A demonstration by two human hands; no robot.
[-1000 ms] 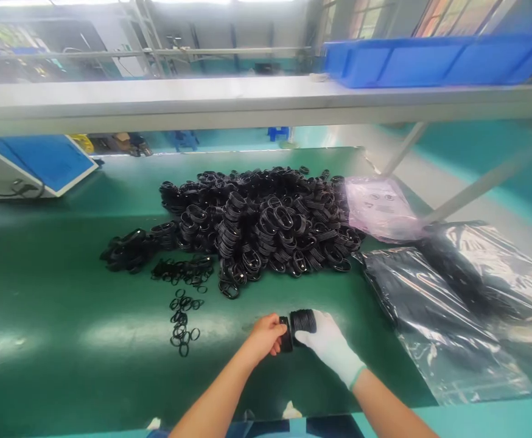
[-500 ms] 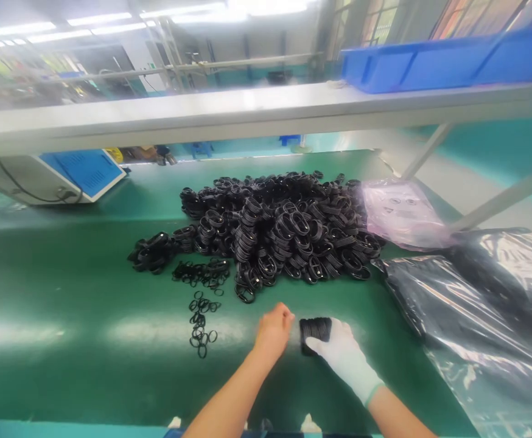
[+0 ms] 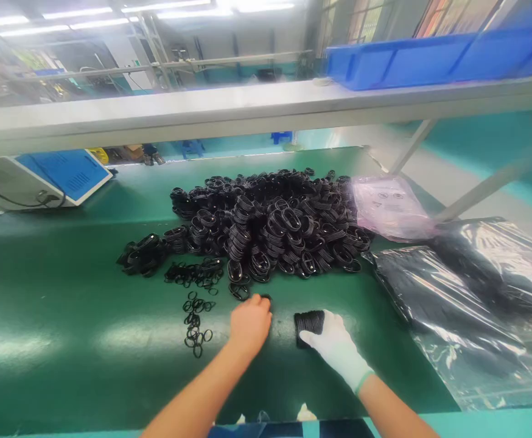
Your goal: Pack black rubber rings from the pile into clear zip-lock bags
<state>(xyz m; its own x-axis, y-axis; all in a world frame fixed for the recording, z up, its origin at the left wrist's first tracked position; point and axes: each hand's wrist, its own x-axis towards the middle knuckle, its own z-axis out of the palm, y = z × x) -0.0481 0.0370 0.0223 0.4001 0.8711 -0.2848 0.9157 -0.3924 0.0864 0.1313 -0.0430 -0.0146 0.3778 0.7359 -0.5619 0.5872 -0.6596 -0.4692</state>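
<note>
A big heap of black oval ring parts lies in the middle of the green table mat. My right hand, in a white glove, is closed on a stack of black rings resting on the mat. My bare left hand reaches toward the near edge of the heap, fingers curled down over a black ring at its fingertips. Small loose black O-rings lie scattered just left of my left hand.
A smaller clump of black parts sits left of the heap. A pink bag and dark plastic bags lie on the right. A white and blue device stands back left. A blue bin sits on the shelf above.
My left hand has let go of the stack and moved left and forward to the heap's near edge. My right hand keeps hold of the stack of rings on the mat.
</note>
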